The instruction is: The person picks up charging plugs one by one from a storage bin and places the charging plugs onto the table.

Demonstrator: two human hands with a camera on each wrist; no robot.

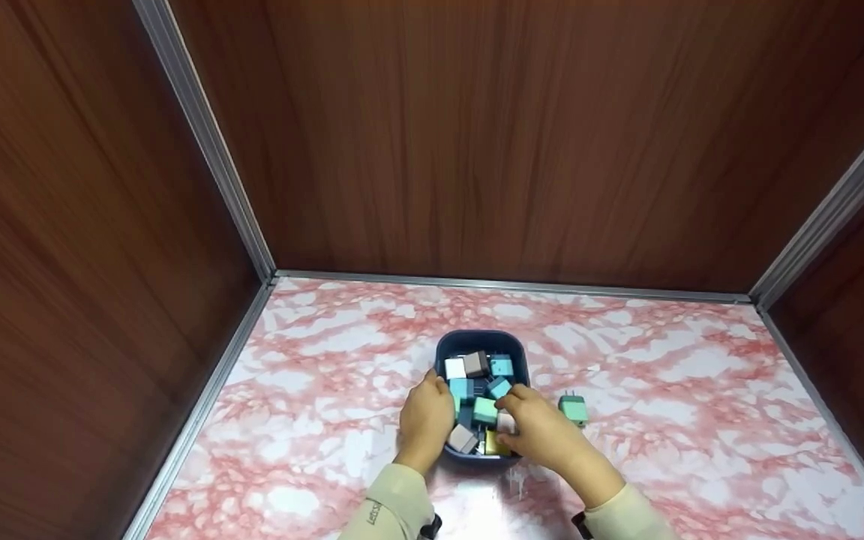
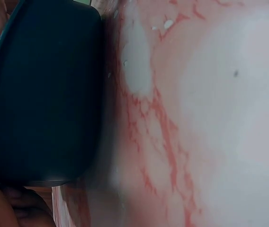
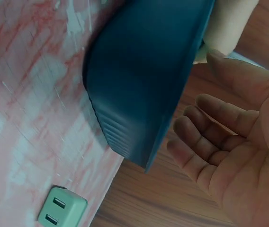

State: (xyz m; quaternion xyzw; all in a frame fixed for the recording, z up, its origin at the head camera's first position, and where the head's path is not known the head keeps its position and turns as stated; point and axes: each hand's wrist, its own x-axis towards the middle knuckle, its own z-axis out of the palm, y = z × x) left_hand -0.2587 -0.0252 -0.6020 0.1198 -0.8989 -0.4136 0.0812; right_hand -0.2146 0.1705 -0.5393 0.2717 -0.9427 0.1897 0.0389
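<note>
A dark blue plastic bin (image 1: 483, 337) holds several USB charger plugs in white, grey, blue, green and yellow. My left hand (image 1: 427, 412) grips the bin's left side, its fingers along the rim. In the left wrist view, the bin's wall (image 2: 44, 94) hides most of that hand. Over the right part of the bin is my right hand (image 1: 541, 427), fingertips close to a green charger plug (image 1: 485, 411) and a yellow one (image 1: 497, 443). The right wrist view shows the right hand (image 3: 234, 146) with loosely bent fingers and a bare palm.
A single green charger plug (image 1: 573, 409) lies on the table to the right of the bin, its two ports visible in the right wrist view. The red-and-white marbled tabletop (image 1: 327, 352) is bounded by brown wood-grain panels (image 1: 477, 150) with metal edging.
</note>
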